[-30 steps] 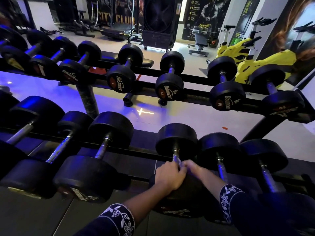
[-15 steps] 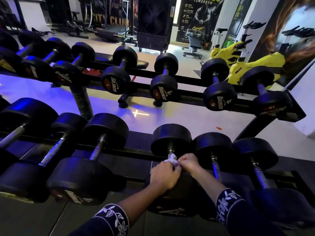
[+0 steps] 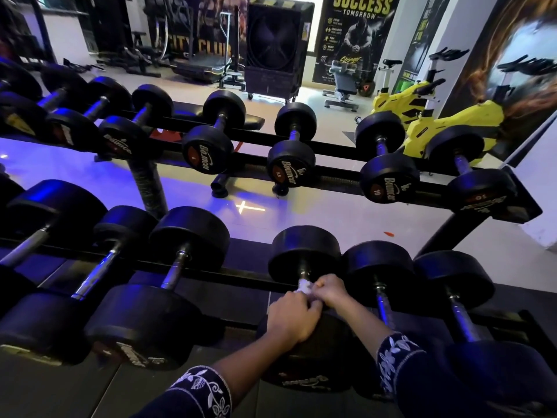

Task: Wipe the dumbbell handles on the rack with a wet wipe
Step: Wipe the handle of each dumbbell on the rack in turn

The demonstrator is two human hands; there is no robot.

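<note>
A black dumbbell lies on the lower tier of the rack, and both my hands are on its handle. My left hand curls over the near part of the handle. My right hand pinches a crumpled white wet wipe against the handle just below the far head. Almost all of the handle is hidden under my hands and the wipe. Bare chrome handles show on the neighbouring dumbbells to the left and right.
The upper tier carries smaller dumbbells, several in a row. Beyond the rack are a shiny floor, yellow exercise bikes, a large black fan and a bench. Dark rubber matting lies below the rack.
My hands and the wipe have slid along the handle away from me, up toward the far head. The camera has tilted slightly, showing more of the room.
</note>
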